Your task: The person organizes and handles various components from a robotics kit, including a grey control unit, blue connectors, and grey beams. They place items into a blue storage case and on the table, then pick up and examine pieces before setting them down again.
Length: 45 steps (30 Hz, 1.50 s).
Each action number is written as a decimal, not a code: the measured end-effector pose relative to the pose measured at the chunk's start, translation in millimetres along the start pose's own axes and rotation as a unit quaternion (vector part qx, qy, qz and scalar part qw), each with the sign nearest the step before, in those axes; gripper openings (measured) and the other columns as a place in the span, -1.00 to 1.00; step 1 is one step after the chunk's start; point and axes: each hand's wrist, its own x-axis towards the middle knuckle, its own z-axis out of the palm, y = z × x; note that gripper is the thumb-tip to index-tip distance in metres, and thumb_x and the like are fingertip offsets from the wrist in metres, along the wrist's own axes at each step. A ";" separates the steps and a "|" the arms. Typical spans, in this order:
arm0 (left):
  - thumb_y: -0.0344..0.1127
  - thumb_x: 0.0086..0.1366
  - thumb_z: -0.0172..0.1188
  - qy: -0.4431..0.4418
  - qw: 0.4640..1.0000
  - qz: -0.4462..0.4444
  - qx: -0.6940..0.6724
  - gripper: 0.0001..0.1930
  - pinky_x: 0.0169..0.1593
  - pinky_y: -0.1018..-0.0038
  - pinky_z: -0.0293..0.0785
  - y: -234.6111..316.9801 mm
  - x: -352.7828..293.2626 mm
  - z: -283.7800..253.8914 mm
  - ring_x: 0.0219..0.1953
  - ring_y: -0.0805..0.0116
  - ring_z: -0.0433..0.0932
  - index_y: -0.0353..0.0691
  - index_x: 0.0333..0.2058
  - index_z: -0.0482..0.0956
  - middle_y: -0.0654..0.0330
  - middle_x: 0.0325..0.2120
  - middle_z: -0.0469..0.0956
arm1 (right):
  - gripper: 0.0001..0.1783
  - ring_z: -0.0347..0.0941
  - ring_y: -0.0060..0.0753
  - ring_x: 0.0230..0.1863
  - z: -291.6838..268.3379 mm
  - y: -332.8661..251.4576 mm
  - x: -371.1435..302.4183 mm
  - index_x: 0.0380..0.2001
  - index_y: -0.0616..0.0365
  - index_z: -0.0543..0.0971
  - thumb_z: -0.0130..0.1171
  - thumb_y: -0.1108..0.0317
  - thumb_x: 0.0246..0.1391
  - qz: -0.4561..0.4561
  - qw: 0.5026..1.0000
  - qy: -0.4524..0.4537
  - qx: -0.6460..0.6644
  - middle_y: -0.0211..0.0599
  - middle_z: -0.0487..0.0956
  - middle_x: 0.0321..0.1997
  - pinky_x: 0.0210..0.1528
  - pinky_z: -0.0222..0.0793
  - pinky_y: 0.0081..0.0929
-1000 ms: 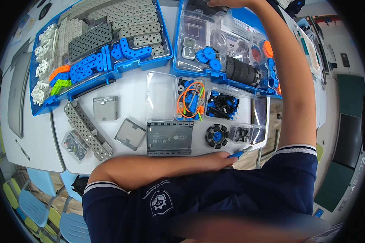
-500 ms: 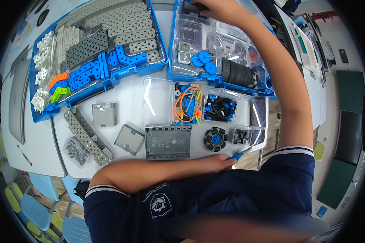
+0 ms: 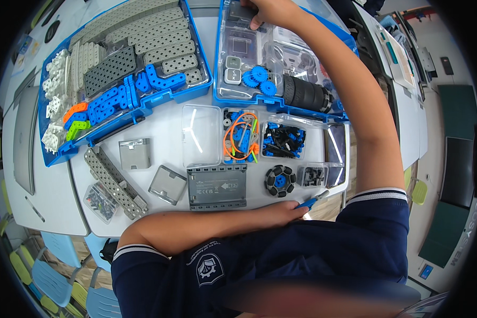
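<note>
My left hand is closed around a slim blue-handled tool with a greyish tip, low in front of my chest. An omni wheel with black rollers and a blue hub lies just beyond it. At the far end of the right blue bin, my right hand has its thumb and bent fingers at a dark grey part; the upper edge cuts off some fingers. That bin also holds blue gears, black tyres and clear-packed parts.
A left blue bin holds grey perforated beams and coloured connectors. Across the white table lie a grey flat module, two grey boxes, a perforated beam assembly, a phone-like dark slab and small clear boxes of parts.
My right hand has shifted slightly left in the far part of the bin, and its thumb now shows. My left hand keeps the blue tool in place. The view has shifted slightly.
</note>
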 end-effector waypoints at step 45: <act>0.18 0.56 -0.05 -0.032 0.999 -0.024 -0.007 -0.47 0.05 0.63 0.34 12.7 -16.1 -4.9 -0.07 0.63 0.41 -0.24 0.01 0.54 0.33 -0.15 0.52 | -0.81 0.67 -0.31 -0.40 -3.5 -72.5 -37.1 -0.48 0.23 0.70 0.51 0.43 -0.21 -0.031 0.971 -0.171 0.162 -0.22 0.70 -0.46 -0.36 0.52 -0.34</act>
